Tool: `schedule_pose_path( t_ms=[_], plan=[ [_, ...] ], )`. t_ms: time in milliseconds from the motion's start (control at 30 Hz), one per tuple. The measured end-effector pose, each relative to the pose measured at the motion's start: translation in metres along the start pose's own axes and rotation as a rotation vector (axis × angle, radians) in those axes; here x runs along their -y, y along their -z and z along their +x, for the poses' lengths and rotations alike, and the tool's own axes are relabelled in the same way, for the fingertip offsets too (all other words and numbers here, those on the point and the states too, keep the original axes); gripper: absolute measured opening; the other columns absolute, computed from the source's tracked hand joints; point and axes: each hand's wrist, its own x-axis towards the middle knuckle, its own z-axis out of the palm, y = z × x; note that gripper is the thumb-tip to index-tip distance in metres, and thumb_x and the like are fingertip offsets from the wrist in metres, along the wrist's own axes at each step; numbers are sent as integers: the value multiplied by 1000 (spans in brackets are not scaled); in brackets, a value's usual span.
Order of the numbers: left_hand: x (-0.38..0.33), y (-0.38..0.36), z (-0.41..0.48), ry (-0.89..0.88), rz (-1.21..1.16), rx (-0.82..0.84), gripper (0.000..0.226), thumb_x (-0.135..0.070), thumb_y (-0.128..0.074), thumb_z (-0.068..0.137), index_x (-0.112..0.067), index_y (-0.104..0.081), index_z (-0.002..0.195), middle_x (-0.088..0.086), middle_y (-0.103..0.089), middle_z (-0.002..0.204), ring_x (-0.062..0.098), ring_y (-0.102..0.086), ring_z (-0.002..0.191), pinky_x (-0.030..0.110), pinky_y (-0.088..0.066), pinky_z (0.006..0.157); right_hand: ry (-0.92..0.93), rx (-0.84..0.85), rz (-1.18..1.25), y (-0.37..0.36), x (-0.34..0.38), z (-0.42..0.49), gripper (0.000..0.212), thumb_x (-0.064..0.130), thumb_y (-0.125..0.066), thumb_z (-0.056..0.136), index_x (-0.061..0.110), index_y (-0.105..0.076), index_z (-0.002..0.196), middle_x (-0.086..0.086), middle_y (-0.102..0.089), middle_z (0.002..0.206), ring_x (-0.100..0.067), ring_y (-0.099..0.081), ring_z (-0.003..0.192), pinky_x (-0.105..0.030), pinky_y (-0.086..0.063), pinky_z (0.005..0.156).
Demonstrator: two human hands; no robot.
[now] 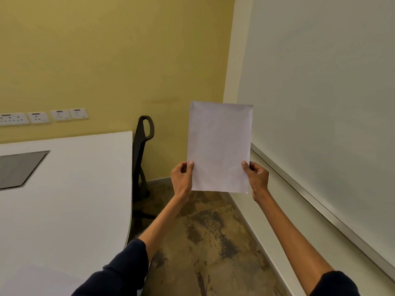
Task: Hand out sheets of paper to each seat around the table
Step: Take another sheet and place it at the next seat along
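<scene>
Dark sleeves cover both upper arms at the bottom of the view, the left sleeve [119, 272] over the table's right edge and the right sleeve [335, 284] in the lower right corner, with bare forearms reaching forward from them. The left hand [181, 178] pinches the lower left edge of the paper [220, 146], thumb on the facing side and fingers curled behind. The right hand [257, 177] pinches the lower right edge in the same way. The paper is held upright in the air, blank and white, off the table and beyond its right edge, above the mottled brown floor [213, 231]. Whether it is one sheet or several cannot be told. The white table [74, 210] fills the lower left, its right edge curving, with a grey panel [19, 169] set into the top near the left side. A black chair [142, 154] stands just past the table's far right corner, against the yellow wall [106, 60]. A row of wall sockets [42, 117] sits above the table's far edge. A pale board [320, 82] with a metal rail [320, 210] along its lower edge covers the right wall.
</scene>
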Motion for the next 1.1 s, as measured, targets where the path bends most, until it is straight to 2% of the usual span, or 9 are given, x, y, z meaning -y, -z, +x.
schedule_pose_path(
  t_ms=[100,200,333,433,500,600,700,900,1100],
  plan=[
    [5,-15,40,4,21,-70,22,-27,-60,96,-7,-68,91,1,-65,81,10,-59,71,11,-48,61,26,72,-10,-27,3,57,13,25,-71,89,12,-70,85,2,-69,83,-16,-63,73,-22,-54,63],
    [18,-19,79,15,39,-153,24,-28,-59,96,-6,-68,93,5,-67,86,13,-60,77,23,-51,71,16,157,38,-59,-5,100,11,24,-71,89,14,-70,84,1,-71,85,-16,-66,74,-19,-56,60],
    [38,-17,134,39,48,-251,17,-28,-61,95,-14,-67,92,-3,-67,85,9,-62,79,21,-52,72,-28,255,63,-110,-27,157,20,21,-71,89,2,-71,93,-9,-71,91,-25,-65,87,-42,-58,87],
    [62,-14,182,46,68,-314,18,-29,-61,95,-13,-67,92,-3,-66,85,8,-62,79,19,-49,71,-60,311,73,-155,-42,199,20,19,-70,89,0,-71,93,-19,-70,93,-25,-62,87,-47,-55,92],
    [78,-12,220,56,68,-349,22,-30,-60,95,-9,-68,95,0,-66,87,11,-62,81,21,-49,73,-56,335,70,-188,-53,231,24,18,-71,89,-5,-69,93,-25,-68,92,-25,-57,84,-45,-54,89],
    [100,-8,275,70,80,-395,26,-31,-60,96,-6,-68,98,2,-68,92,15,-63,85,23,-51,74,-35,395,41,-241,-67,279,21,19,-71,88,-2,-68,85,-8,-61,78,-19,-50,76,-32,-46,70],
    [114,2,334,87,109,-454,26,-32,-59,96,-7,-68,98,3,-69,95,18,-64,88,32,-54,80,-15,453,2,-298,-73,329,25,20,-71,89,-2,-64,80,-6,-54,76,-18,-42,73,-25,-37,59],
    [130,27,424,142,124,-557,23,-34,-57,97,-12,-65,98,1,-67,97,19,-64,90,31,-53,82,-48,563,12,-402,-86,397,23,22,-72,88,1,-67,81,-9,-60,80,-20,-50,76,-33,-44,69],
    [157,59,492,188,160,-684,26,-35,-57,97,-11,-64,101,1,-66,99,14,-61,85,26,-49,77,-89,676,1,-498,-107,439,15,22,-72,88,12,-68,78,-5,-67,81,-15,-60,70,-27,-53,64]
  ],
)
